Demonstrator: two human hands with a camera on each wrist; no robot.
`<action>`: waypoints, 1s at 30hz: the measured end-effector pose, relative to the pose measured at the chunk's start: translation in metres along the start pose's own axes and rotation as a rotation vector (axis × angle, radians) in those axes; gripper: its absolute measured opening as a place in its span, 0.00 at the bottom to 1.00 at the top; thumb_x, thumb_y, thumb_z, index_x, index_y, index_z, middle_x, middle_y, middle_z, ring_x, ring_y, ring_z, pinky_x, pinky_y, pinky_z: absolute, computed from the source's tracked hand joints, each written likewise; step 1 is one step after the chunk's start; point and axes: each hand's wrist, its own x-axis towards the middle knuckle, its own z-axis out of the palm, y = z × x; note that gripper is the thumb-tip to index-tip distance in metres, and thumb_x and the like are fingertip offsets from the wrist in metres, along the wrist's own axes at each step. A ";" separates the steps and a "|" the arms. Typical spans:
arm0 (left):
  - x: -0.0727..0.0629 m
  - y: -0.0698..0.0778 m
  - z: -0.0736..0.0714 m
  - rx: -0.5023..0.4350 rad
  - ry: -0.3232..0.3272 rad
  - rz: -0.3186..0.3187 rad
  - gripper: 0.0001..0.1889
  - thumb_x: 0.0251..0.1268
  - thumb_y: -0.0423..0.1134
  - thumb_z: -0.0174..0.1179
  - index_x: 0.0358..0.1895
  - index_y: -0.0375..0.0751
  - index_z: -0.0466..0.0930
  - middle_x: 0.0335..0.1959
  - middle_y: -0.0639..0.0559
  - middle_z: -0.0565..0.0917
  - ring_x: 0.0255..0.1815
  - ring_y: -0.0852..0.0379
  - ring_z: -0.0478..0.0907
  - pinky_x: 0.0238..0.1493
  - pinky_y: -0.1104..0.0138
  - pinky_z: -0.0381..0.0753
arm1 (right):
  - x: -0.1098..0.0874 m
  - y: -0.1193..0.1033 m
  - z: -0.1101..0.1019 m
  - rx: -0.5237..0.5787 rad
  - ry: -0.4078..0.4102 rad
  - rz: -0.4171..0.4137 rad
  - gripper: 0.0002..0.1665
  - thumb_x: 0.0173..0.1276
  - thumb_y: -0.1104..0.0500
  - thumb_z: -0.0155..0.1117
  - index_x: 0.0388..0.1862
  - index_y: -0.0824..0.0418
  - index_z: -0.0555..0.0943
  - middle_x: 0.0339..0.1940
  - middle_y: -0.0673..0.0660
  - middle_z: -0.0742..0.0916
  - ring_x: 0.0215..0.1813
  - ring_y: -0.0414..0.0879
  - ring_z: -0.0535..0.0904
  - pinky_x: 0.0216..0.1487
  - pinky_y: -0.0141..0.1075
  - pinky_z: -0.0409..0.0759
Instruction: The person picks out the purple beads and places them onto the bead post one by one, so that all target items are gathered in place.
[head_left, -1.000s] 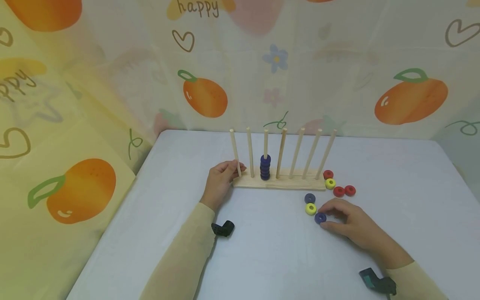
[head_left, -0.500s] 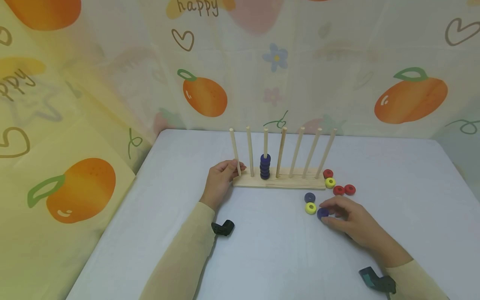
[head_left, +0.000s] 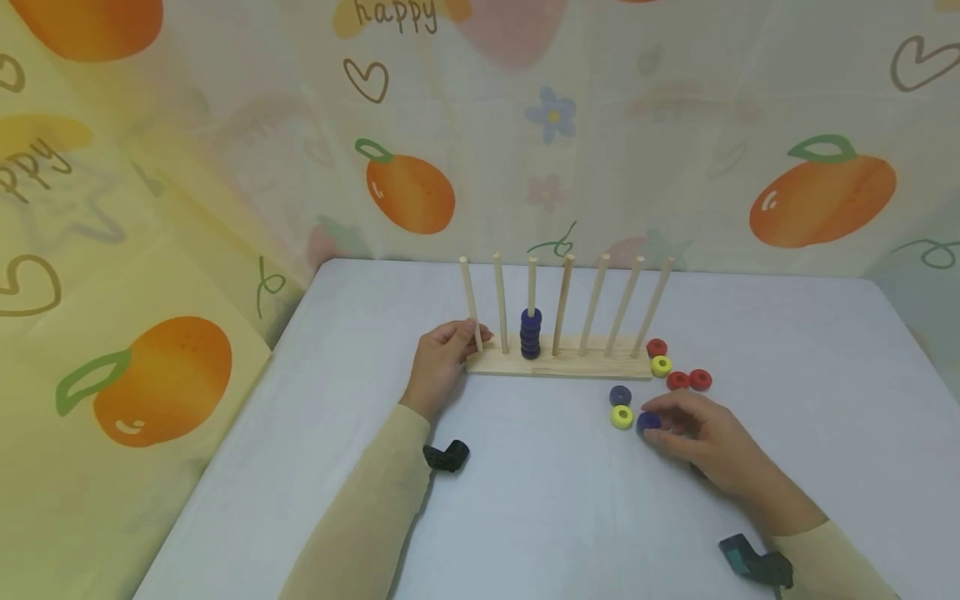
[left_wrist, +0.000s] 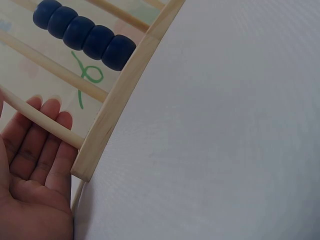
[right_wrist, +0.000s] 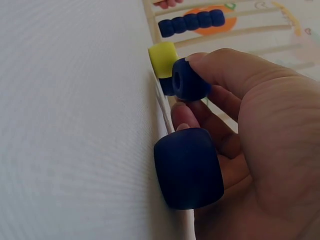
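bead (right_wrist: pixel 194 84), barrel-shaped, in right hand (head_left: pixel 708 437)

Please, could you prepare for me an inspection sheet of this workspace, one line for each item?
Surface: white table.
Job's things: rack with seven pegs, five blue beads stacked on the third from left; loose near its right end, three red beads, two yellow beads, one blue bead.
Clutter: nothing seen.
Left hand: thumb and fingers about the left end peg.
Right hand: pinches a bead, blue; another bead, also blue, is beside its fingers, held or resting, cannot tell.
Cables: nothing seen.
Surroundings: orange-printed backdrop behind and left.
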 end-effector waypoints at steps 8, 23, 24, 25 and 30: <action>0.001 0.001 0.000 -0.035 -0.001 -0.001 0.25 0.83 0.56 0.63 0.51 0.34 0.90 0.50 0.44 0.91 0.59 0.48 0.87 0.63 0.59 0.85 | 0.001 -0.003 -0.001 -0.002 0.032 -0.008 0.18 0.68 0.66 0.81 0.54 0.56 0.88 0.44 0.45 0.87 0.41 0.44 0.81 0.44 0.29 0.84; 0.000 0.001 0.000 -0.049 0.006 -0.010 0.23 0.84 0.53 0.63 0.52 0.33 0.90 0.50 0.42 0.91 0.58 0.47 0.87 0.63 0.59 0.85 | 0.007 -0.015 -0.004 0.006 0.110 -0.156 0.22 0.61 0.72 0.83 0.52 0.56 0.88 0.41 0.45 0.88 0.38 0.41 0.81 0.41 0.25 0.82; 0.000 0.000 0.000 -0.052 0.005 -0.010 0.23 0.84 0.53 0.63 0.52 0.33 0.90 0.50 0.42 0.91 0.58 0.47 0.87 0.63 0.59 0.85 | 0.008 -0.016 -0.004 0.010 0.115 -0.177 0.23 0.61 0.73 0.83 0.51 0.56 0.88 0.41 0.45 0.88 0.38 0.41 0.81 0.41 0.24 0.82; 0.000 0.000 0.000 -0.051 0.005 -0.010 0.23 0.84 0.53 0.63 0.52 0.33 0.90 0.50 0.42 0.91 0.58 0.47 0.87 0.63 0.60 0.85 | 0.009 -0.017 -0.004 0.018 0.120 -0.199 0.23 0.60 0.74 0.83 0.51 0.57 0.89 0.41 0.46 0.88 0.37 0.41 0.82 0.41 0.24 0.83; 0.000 0.000 0.000 -0.037 0.002 -0.015 0.23 0.83 0.56 0.63 0.51 0.35 0.91 0.49 0.44 0.91 0.58 0.48 0.87 0.63 0.60 0.85 | 0.013 -0.028 -0.005 0.020 0.136 -0.261 0.25 0.59 0.76 0.82 0.53 0.60 0.89 0.42 0.46 0.87 0.38 0.40 0.82 0.43 0.24 0.83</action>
